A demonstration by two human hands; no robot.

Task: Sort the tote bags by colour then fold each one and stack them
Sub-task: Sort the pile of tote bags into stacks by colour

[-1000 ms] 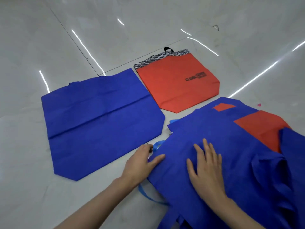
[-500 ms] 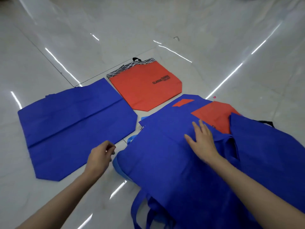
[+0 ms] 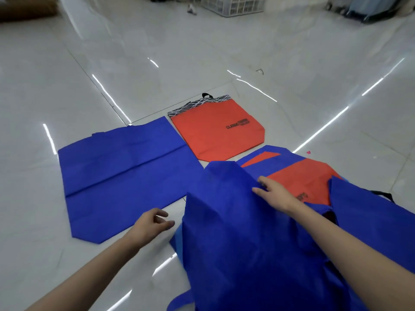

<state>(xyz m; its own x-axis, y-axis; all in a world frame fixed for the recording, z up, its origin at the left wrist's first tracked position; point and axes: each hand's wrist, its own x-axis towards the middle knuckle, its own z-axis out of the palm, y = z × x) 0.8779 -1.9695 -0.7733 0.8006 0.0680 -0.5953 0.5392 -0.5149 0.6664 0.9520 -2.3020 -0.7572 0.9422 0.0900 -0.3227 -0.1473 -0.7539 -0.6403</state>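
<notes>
As tote bags lie spread across a glossy white tiled floor (image 3: 67,86), a person reaches both bare arms toward a loose heap at the right of the frame. The right hand (image 3: 275,193) grasps the upper edge of a blue tote bag (image 3: 235,232), whose fabric rises in a soft peak above the heap and drapes toward the camera. The left hand (image 3: 152,223) is released, fingers loosely curled around nothing, over bare tile just beside that bag's left edge; whether it touches the floor cannot be told.

Under the raised bag lies an orange tote (image 3: 298,178) with dark lettering partly hidden by the right wrist. Another blue bag (image 3: 363,212) overlaps its right side, and a black strap (image 3: 381,194) shows at that bag's far edge. A lighter blue strip (image 3: 176,232) peeks out from beneath the heap at its left.

Two bags are laid out apart from the heap. A flat blue tote (image 3: 125,176), creased across its middle, lies at the left. Just beside its far corner lies a flat orange tote (image 3: 215,133), which has a black-and-white patterned band along the top, a small black handle (image 3: 207,95) and black print reading "CLASSIC".

At the far edge of the room stands a white plastic crate (image 3: 231,5). A small pink scrap (image 3: 308,151) lies on the tiles to the right of the heap.
</notes>
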